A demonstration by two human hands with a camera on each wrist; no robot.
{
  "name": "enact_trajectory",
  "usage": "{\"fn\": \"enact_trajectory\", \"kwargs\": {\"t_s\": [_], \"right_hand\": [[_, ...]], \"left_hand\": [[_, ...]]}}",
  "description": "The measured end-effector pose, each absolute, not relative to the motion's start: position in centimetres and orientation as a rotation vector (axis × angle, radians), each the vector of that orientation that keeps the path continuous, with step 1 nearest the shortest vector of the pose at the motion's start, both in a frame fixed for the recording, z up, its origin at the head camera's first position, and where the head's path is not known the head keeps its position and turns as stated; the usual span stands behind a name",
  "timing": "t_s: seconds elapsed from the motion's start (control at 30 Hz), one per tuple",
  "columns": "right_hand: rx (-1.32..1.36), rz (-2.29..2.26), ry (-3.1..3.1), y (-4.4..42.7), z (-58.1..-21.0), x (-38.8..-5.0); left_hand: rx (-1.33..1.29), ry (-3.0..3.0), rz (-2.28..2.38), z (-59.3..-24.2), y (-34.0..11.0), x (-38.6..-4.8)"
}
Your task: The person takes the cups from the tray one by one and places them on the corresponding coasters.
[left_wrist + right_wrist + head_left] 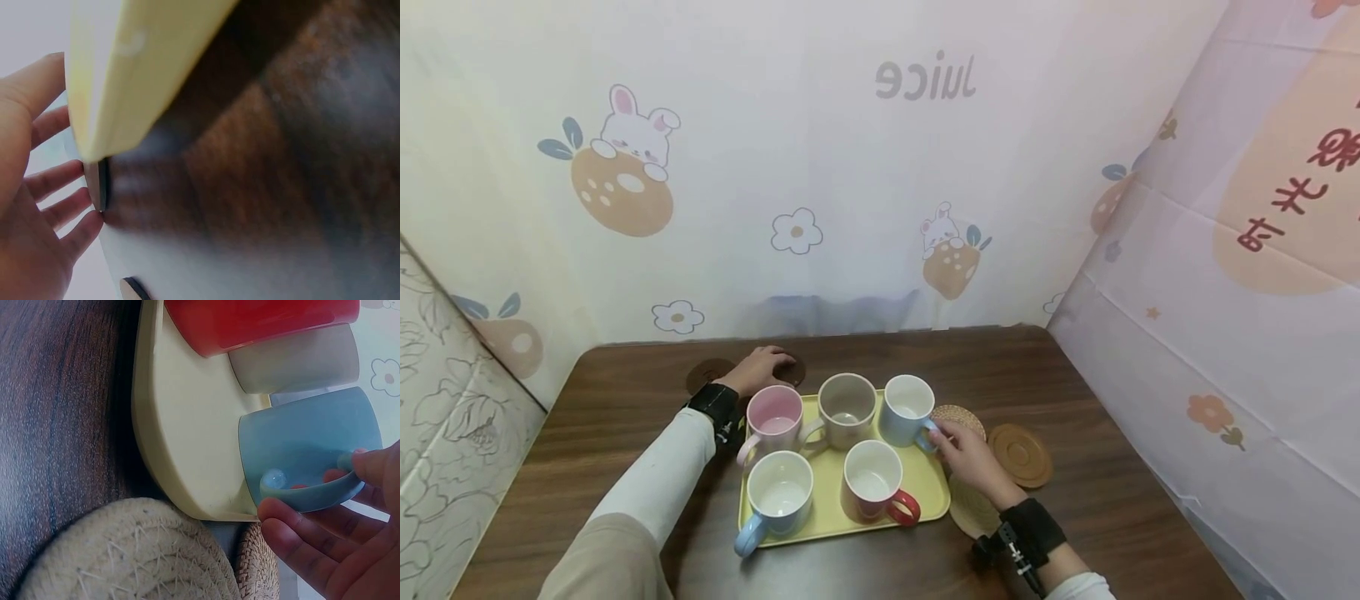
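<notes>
Beyond the tray's back left corner, my left hand (758, 371) reaches over a dark round coaster (792, 369). In the left wrist view its fingers are extended, with fingertips (94, 219) at the edge of the coaster (95, 184). My right hand (973, 458) pinches the handle of a light blue mug (898, 429) at the back right of the yellow tray (827, 508); the right wrist view shows thumb and fingers round that handle. Also on the tray are a pink mug (772, 439), a taupe mug (847, 427), a red-handled mug (869, 505) and another blue-handled mug (787, 522).
Right of the tray lie two woven coasters, one behind (958, 415) and one in front (972, 510), beside a brown round coaster (1019, 455). A second dark coaster (707, 372) lies left of my left hand. Printed fabric (850, 275) hangs behind the wooden table (625, 400).
</notes>
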State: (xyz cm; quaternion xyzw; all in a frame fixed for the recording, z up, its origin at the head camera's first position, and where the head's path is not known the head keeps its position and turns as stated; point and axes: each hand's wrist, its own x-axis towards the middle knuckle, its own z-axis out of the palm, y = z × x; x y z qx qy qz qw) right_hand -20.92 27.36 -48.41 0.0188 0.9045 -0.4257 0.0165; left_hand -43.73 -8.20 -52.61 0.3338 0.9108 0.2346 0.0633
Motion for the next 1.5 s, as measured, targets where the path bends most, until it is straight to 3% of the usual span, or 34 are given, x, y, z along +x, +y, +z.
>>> {"fn": "enact_trajectory", "kwargs": {"t_s": [0.27,0.83,1.5], "right_hand": [[0.05,-1.325,2.811,27.3,-48.6,-20.9],[0.032,-1.28,2.827,27.9,-48.4,-21.3],[0.043,-1.243,2.788,28.2,-48.7,-21.4]], "left_hand": [[0.969,2.785,0.753,-52.9,-8.9,-43.1],[0.649,2.837,0.858,-48.7,-11.3,-40.4],[0.494,2.834,1.122,-47.2,-14.8,-33.2]]}}
